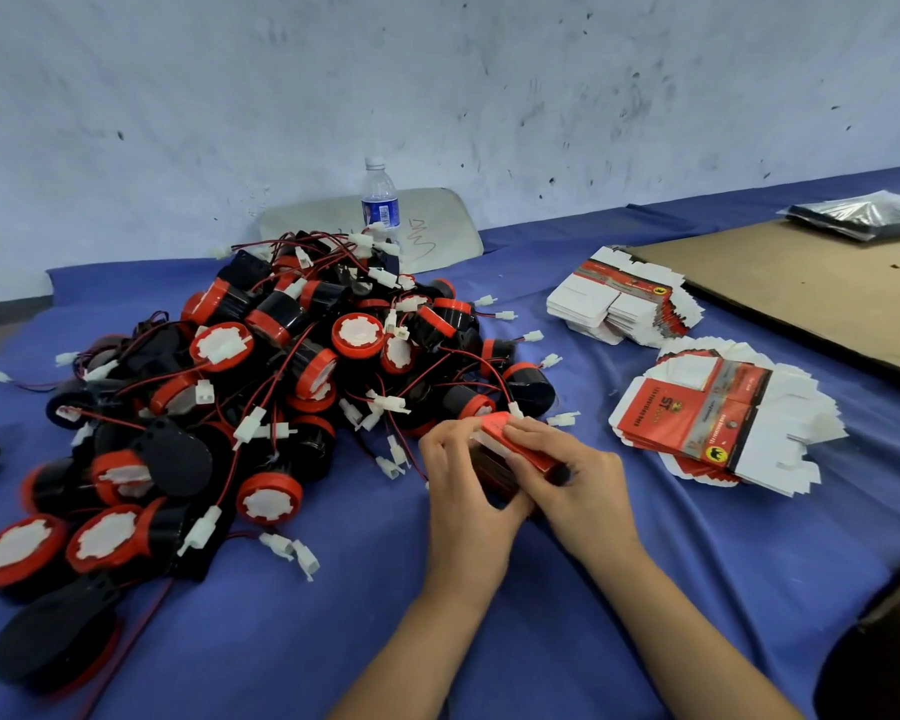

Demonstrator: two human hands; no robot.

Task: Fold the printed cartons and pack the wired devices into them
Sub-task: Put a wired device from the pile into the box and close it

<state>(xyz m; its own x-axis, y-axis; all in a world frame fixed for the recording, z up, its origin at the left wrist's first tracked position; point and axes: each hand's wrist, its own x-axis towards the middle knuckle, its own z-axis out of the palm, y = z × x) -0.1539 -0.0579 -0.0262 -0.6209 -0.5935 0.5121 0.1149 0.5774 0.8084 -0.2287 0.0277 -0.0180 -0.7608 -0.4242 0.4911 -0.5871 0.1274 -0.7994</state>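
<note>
A carton is held by both grips, left hand and right hand curled round it, right of the device pile; flap closing is judged in hand, with a tuck called for next.

Both hands meet on one red carton above the blue cloth: the left hand curls round its near side while the right hand pinches its top flap. To their left lies a heap of black-and-red wired devices with white plugs. To their right lie two fanned stacks of flat cartons, beside a brown board; a water bottle stands behind the heap.
</note>
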